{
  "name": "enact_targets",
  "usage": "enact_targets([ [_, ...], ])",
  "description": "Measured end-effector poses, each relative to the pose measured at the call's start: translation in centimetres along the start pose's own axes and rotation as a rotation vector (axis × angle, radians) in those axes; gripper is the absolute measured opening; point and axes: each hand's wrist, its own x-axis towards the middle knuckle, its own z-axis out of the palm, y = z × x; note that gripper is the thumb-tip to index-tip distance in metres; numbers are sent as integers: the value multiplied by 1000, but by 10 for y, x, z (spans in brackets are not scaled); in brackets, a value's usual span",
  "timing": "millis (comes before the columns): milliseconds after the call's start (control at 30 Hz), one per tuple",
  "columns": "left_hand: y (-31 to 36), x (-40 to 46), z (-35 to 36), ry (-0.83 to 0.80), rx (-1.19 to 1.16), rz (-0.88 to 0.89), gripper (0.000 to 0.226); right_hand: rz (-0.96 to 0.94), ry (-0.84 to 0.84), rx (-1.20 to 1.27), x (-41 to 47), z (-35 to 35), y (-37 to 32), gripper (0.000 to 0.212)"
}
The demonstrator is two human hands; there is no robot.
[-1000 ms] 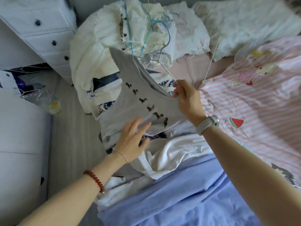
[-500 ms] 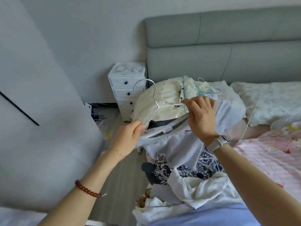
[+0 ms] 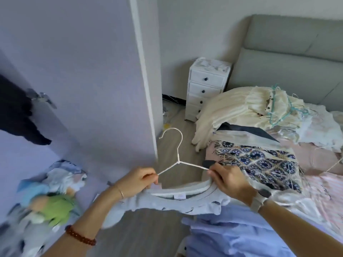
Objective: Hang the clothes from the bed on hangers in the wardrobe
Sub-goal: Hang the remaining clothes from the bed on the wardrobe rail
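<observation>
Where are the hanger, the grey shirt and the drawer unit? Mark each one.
hanger (image 3: 177, 154): head view, on the stem below the hook.
grey shirt (image 3: 167, 204): head view, on the front below the collar.
drawer unit (image 3: 206, 89): head view, on the second drawer's front.

Soft, even daylight; faint shadows; motion blur at lower left; wide-angle bending at the edges.

Your left hand (image 3: 138, 179) and right hand (image 3: 229, 179) each pinch one shoulder of the white wire hanger (image 3: 178, 160), hook upward, inside the neckline of the grey shirt (image 3: 167, 203). Right of the hanger lies the bed (image 3: 315, 164), heaped with clothes (image 3: 246, 108).
</observation>
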Motion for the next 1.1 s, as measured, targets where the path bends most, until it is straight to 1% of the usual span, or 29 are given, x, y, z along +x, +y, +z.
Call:
enact_targets([
  [33, -15, -16, -11, 87, -21, -26, 21, -11, -35, 20, 2, 13, -20, 47],
  [200, -82, -83, -56, 577, -33, -128, 26, -87, -125, 113, 57, 56, -120, 21],
  [233, -93, -96, -65, 674, -39, -163, 25, -104, -153, 149, 70, 62, -140, 22],
  [333, -116, -138, -95, 919, -36, -219, 16, -183, -245, 225, 106, 82, -186, 38],
  [467, -138, -194, -141, 1179, 94, -226, 15, -354, -320, 238, 150, 103, -236, 39],
  [600, -159, -224, -191, 1321, 163, -319, 16, -407, -257, 343, 199, 117, -276, 58],
  [667, -161, -228, -218, 1396, 201, -361, 18, -402, -208, 386, 228, 122, -299, 57],
  [733, -157, -227, -245, 1473, 286, -396, 34, -406, -145, 387, 259, 129, -321, 49],
  [767, -153, -227, -258, 1507, 370, -401, 41, -404, -121, 380, 274, 134, -332, 47],
  [833, -143, -225, -285, 1543, 606, -392, 48, -365, -101, 365, 306, 143, -352, 38],
  [867, -139, -222, -299, 1540, 733, -386, 48, -330, -92, 363, 322, 148, -361, 34],
  [967, -124, -212, -342, 1505, 1082, -393, 48, -201, -34, 413, 367, 160, -384, 31],
  [1033, -113, -204, -369, 1497, 1251, -415, 53, -135, 12, 493, 396, 167, -397, 29],
  [1100, -102, -196, -395, 1527, 1364, -441, 59, -109, 56, 534, 424, 173, -412, 29],
])
